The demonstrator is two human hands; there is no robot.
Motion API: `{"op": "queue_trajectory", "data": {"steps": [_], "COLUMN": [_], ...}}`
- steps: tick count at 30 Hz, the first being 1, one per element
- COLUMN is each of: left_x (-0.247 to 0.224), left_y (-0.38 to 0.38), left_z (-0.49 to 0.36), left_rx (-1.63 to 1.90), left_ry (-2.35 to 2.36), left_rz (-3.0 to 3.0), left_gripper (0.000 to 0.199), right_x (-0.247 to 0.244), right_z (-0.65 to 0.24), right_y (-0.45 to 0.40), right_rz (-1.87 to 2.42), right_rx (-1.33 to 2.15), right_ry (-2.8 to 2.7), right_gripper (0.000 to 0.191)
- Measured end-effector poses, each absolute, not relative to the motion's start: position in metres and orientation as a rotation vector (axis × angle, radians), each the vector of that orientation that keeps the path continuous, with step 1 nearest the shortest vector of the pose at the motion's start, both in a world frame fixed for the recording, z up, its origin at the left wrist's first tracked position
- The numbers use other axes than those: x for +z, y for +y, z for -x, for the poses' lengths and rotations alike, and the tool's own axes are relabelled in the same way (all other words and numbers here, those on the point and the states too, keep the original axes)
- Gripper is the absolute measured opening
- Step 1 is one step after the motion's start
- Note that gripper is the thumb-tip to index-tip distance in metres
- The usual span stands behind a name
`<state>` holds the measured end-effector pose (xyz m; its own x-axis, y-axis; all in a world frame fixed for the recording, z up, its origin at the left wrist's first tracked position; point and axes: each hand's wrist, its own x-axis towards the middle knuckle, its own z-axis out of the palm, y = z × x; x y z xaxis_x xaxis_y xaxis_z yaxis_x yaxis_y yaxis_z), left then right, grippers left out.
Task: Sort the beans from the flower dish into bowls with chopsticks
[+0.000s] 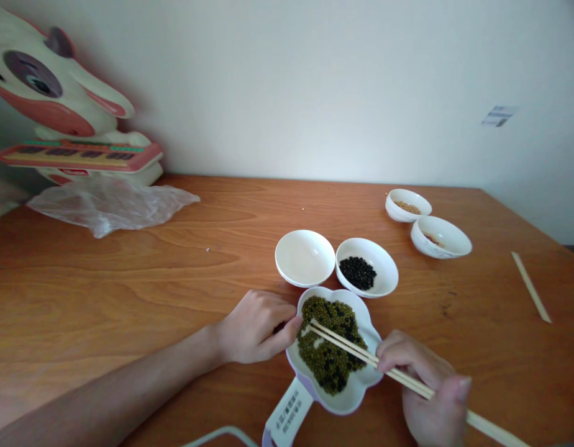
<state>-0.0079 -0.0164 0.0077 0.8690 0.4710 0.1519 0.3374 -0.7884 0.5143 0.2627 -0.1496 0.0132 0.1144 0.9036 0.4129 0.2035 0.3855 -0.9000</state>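
Head view: flower-shaped dish (350,398) lies on the table (175,279) between the hands, holding green beans (310,355) mixed with black beans (332,375). Right hand (422,379) closed round chopsticks (367,356), tips among the beans at the dish's left side. Left hand (263,326) curled, thumb at the left rim; cannot tell whether it grips. Progress, judged partial: one heap of black beans sits apart in the near right bowl (384,267); near left bowl (305,257) shows only white inside; most of the dish is mixed. Around: yellowish-grain bowl (401,214) and reddish-bit bowl (450,236) farther off, loose stick (532,287) at right, plastic bag (110,202) and cow toy (68,105) at left. No obstacle seen between dish and near bowls.
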Motion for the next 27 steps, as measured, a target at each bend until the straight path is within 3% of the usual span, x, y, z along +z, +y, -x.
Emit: {"op": "queue_trajectory", "data": {"steps": [27], "left_x": [0.0088], "left_y": [-0.0154], "left_z": [0.0067], "left_rx": [0.424], "left_ry": [0.585], "left_rz": [-2.563], "left_gripper": [0.035], "right_x": [0.0061], "right_z": [-0.2643], "right_y": [-0.1504], "right_rz": [1.101], "right_rx": [0.695], "right_ry": [-1.269], "right_gripper": [0.083]}}
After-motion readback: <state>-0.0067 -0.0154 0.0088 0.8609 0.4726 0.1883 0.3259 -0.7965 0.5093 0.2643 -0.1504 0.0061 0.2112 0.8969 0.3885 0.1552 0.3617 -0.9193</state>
